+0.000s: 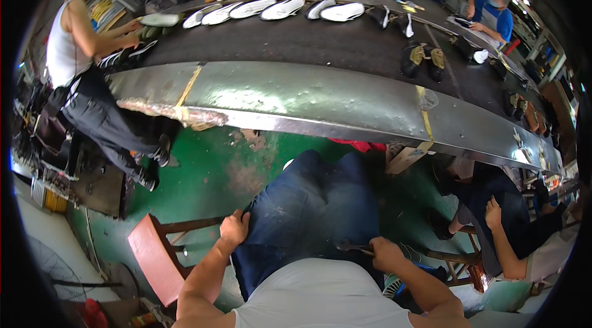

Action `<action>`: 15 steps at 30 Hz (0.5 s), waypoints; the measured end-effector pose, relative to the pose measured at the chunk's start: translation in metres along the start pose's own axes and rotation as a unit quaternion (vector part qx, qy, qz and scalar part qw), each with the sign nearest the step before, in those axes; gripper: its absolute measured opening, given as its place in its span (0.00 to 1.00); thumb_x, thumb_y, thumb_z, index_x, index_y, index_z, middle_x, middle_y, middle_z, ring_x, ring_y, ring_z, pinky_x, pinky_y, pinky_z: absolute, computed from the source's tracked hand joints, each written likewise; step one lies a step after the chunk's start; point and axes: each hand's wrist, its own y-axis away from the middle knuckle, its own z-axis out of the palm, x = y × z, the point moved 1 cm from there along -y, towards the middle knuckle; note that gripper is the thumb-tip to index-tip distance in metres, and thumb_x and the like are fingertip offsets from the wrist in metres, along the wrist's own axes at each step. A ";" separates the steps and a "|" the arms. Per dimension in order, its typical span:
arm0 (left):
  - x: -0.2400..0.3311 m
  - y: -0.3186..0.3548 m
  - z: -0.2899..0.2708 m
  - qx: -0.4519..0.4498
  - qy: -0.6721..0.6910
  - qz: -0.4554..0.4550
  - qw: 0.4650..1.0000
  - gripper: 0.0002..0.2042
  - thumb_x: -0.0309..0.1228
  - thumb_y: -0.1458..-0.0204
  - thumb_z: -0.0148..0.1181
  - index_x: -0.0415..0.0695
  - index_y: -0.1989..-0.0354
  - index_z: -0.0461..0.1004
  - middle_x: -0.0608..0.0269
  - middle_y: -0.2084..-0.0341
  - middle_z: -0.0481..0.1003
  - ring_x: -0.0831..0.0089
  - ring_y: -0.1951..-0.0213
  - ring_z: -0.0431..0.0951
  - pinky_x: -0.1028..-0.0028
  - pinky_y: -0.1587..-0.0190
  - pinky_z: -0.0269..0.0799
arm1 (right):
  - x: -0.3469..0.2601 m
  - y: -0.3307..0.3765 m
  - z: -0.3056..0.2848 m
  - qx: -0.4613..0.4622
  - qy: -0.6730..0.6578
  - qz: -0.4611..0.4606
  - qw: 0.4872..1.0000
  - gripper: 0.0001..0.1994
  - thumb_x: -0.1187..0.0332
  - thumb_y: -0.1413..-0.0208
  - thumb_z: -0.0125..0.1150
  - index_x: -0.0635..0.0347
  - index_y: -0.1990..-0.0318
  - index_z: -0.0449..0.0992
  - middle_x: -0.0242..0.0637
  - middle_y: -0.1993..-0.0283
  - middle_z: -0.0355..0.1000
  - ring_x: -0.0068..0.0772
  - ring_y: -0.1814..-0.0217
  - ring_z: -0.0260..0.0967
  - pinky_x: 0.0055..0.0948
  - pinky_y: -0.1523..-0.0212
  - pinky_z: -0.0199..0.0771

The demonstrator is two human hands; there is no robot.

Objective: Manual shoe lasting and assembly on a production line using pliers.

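The left hand is curled shut, pinching the blue jeans at the thigh, and the right hand is closed around a dark tool low by the right hip. The red stool stands just beside the left leg on the green floor. I think a firm hold on the tool is best, because the long grey tabletop with its shoes is well apart from both hands.
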 end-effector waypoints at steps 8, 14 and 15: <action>-0.019 0.045 -0.067 -0.089 -0.138 -0.011 0.986 0.17 0.46 0.41 0.56 0.45 0.60 0.80 0.41 0.64 0.80 0.44 0.57 0.80 0.53 0.52 0.76 | -0.003 0.001 -0.038 -0.107 -0.178 0.004 0.978 0.17 0.73 0.56 0.58 0.64 0.55 0.74 0.52 0.65 0.75 0.50 0.60 0.75 0.40 0.56 0.74; -0.095 0.037 -0.030 -0.246 0.001 -0.042 0.968 0.24 0.51 0.42 0.57 0.40 0.52 0.79 0.42 0.55 0.79 0.52 0.51 0.79 0.57 0.47 0.72 | 0.036 -0.001 -0.022 -0.056 -0.340 0.023 0.938 0.08 0.70 0.46 0.60 0.60 0.59 0.75 0.35 0.67 0.76 0.27 0.65 0.73 0.29 0.62 0.73; -0.106 0.026 -0.011 -0.272 0.079 -0.059 0.957 0.27 0.54 0.42 0.56 0.39 0.51 0.79 0.44 0.54 0.79 0.54 0.51 0.80 0.59 0.47 0.72 | 0.047 -0.010 -0.019 -0.014 -0.377 0.059 0.924 0.06 0.68 0.43 0.60 0.59 0.61 0.75 0.32 0.68 0.75 0.24 0.67 0.71 0.27 0.64 0.72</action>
